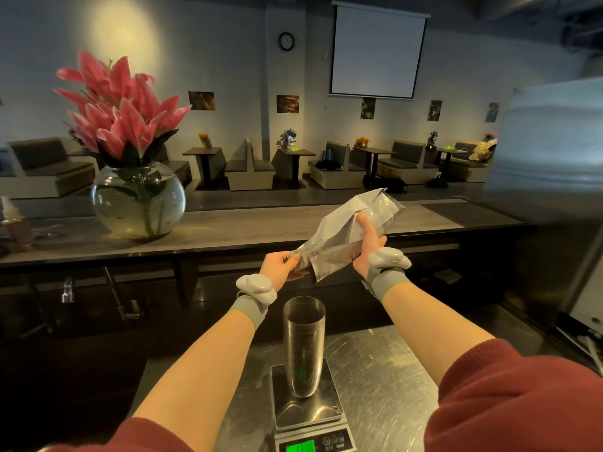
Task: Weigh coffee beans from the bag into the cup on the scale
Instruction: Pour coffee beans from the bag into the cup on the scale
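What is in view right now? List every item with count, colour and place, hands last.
coffee bag: one, silver-grey, held tilted above the cup
cup: one, steel, upright on the scale
scale: one, steel with green display, on the counter
counter: one, scratched steel, nearest the camera
bar top: one, grey-brown, beyond the counter
vase: one, clear glass bowl, on the bar top at left
lilies: one bunch, pink, in the vase
clock: one, black-rimmed, back wall
projector screen: one, white, right of the clock
wall pictures: five, dark, along the back wall
left hand: one, pinches the bag's lower end
right hand: one, grips the bag's middle
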Demonstrator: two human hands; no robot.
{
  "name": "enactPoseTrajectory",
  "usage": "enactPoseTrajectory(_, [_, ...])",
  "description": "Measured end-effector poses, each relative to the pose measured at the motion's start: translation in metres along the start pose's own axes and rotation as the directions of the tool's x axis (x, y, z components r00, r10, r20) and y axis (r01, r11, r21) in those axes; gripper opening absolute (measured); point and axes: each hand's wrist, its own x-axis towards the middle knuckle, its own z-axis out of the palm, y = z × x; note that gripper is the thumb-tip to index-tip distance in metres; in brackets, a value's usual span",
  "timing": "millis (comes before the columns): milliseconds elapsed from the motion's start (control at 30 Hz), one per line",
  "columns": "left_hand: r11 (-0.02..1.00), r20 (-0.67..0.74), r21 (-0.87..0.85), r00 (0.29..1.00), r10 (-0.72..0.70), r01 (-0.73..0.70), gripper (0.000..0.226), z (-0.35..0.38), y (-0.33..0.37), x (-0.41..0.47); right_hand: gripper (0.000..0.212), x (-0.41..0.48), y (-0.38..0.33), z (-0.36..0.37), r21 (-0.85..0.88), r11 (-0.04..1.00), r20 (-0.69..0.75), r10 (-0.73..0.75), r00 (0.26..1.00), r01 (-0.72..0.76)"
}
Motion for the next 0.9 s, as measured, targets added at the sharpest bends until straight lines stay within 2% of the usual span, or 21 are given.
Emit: enactPoseTrajectory(900, [1.0, 0.003, 0.027, 1.0, -0.006, 0.006, 0.034, -0.0054, -0.0031, 0.0032, 0.091, 0.0076, 0.0034, -0.0008, -0.039, 0.999, 0.022, 0.008, 1.0, -0.007])
